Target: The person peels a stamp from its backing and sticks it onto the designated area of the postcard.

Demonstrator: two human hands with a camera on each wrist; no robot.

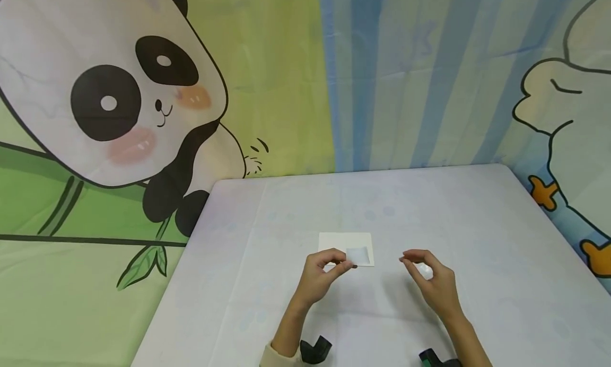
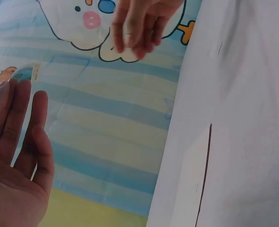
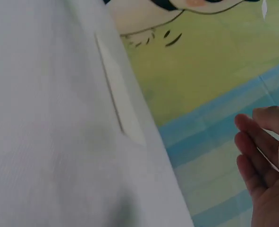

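Note:
My left hand (image 1: pixel 321 278) pinches a small translucent sheet (image 1: pixel 359 256) by its lower left corner, thumb and forefinger together. In the left wrist view a pale strip with tiny marks (image 2: pixel 36 72) shows past the fingertips. Behind the sheet lies a white rectangular card (image 1: pixel 334 241), which the sheet overlaps in the head view. Off to the right my right hand (image 1: pixel 436 285) hovers over the table, thumb and forefinger tips close together and the fingers loosely bent. No thing shows between them.
A white cloth covers the table (image 1: pixel 267 234). Behind it hangs a printed curtain (image 1: pixel 281 80) with a panda, stripes and a white bird. Black wrist bands with mounts (image 1: pixel 316 350) sit at both wrists, close to the table's near side.

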